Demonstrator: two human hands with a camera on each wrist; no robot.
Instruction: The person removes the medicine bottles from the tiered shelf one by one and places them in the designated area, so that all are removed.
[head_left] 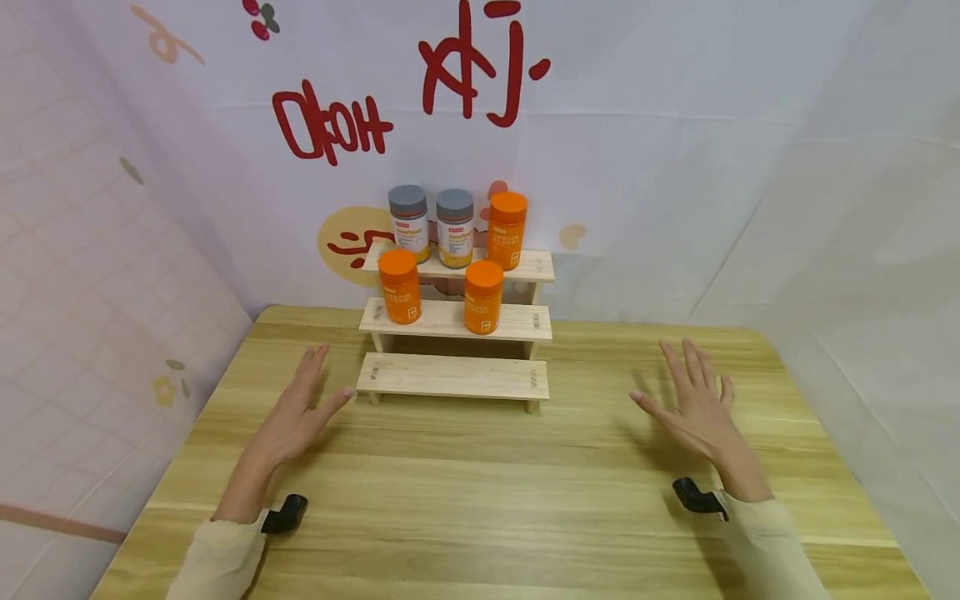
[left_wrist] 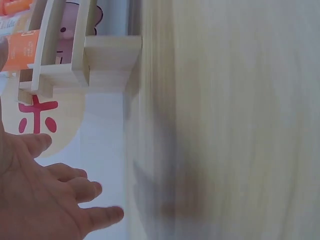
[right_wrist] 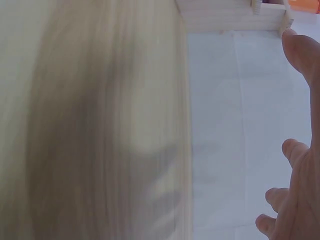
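Observation:
A three-step wooden rack (head_left: 453,375) stands at the back of the table. On its top step are two grey-capped supplement jars (head_left: 408,227) and, to their right, an orange jar (head_left: 507,233). Two more orange jars, one on the left (head_left: 400,287) and one right of centre (head_left: 483,298), sit on the middle step; the bottom step bears nothing. My left hand (head_left: 296,421) hovers left of the rack, fingers spread, holding nothing. Well to the right of the rack, my right hand (head_left: 699,410) is also spread above the table and touches nothing.
The wood-grain table (head_left: 465,500) reaches back to a white printed cloth wall (head_left: 637,167) just behind the rack. Cloth also hangs along the left and right sides. Each wrist wears a black camera mount, the left one (head_left: 285,514) and the right one (head_left: 697,497).

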